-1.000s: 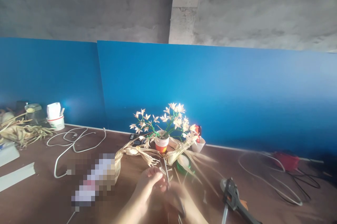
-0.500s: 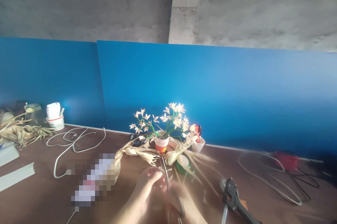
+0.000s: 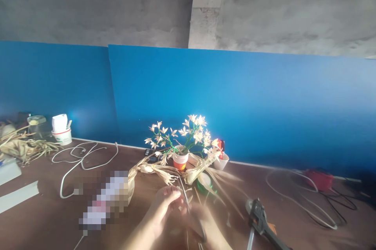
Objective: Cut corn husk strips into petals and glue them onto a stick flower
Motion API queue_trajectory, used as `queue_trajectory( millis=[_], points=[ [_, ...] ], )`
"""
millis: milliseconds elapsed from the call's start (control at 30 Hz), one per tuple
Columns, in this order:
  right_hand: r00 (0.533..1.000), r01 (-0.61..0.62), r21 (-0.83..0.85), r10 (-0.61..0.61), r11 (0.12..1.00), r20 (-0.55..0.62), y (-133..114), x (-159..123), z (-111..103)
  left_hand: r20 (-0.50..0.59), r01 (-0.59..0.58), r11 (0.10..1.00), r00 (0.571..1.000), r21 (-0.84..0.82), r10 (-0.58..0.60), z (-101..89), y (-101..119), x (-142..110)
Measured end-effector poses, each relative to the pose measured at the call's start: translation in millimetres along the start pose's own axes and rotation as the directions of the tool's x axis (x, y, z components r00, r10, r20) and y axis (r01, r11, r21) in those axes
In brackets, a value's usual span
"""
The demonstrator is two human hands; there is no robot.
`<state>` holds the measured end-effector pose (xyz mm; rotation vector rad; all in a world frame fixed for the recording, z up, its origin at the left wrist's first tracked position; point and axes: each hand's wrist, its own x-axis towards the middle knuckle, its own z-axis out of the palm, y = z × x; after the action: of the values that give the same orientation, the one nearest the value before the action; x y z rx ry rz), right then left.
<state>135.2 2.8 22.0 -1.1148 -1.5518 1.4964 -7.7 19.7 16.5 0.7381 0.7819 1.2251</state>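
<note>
My right hand (image 3: 202,218), smeared by motion, is closed around a pair of scissors (image 3: 185,194). Their metal blades point away from me and their dark handle loop shows by my palm. My left hand (image 3: 167,205) is pinched beside the blades; whatever lies between its fingertips is too small to make out. Just beyond the scissors stands an orange and white paper cup (image 3: 180,160) with pale artificial flowers (image 3: 197,134) on green stems. Dried corn husks (image 3: 195,171) lie about its base, and a green roll (image 3: 205,183) sits right of the blades.
A black glue gun (image 3: 260,218) lies to the right, with a red box (image 3: 320,179) and cables behind it. A pixelated object (image 3: 102,203) and a white cable (image 3: 66,179) lie left. More dried husks (image 3: 26,148) and a white cup (image 3: 62,137) are far left. A blue partition (image 3: 235,105) borders the table.
The scissors and both hands shift only slightly. The small pale piece seen earlier at my left fingertips no longer shows clearly. Everything else stays in place.
</note>
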Motion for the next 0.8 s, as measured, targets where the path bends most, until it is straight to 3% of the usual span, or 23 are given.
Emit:
queue_trajectory(
  millis=[267,400,800],
  points=[
    [0.994,-0.093,-0.027,0.092,0.995,-0.056,-1.6,-0.9,0.2,0.036,0.035,0.999,0.999,0.026,-0.036,-11.2,-0.7,7.2],
    [0.998,-0.054,-0.037,0.053,0.998,-0.040,3.0,-1.0,-3.0,0.095,0.044,0.998,0.994,0.050,-0.049,-16.4,-0.1,9.1],
    [0.999,0.048,-0.063,-0.050,0.997,-0.021,29.1,13.0,-14.1,0.075,0.107,0.990,0.991,0.095,-0.115,-21.1,4.2,8.3]
  ],
)
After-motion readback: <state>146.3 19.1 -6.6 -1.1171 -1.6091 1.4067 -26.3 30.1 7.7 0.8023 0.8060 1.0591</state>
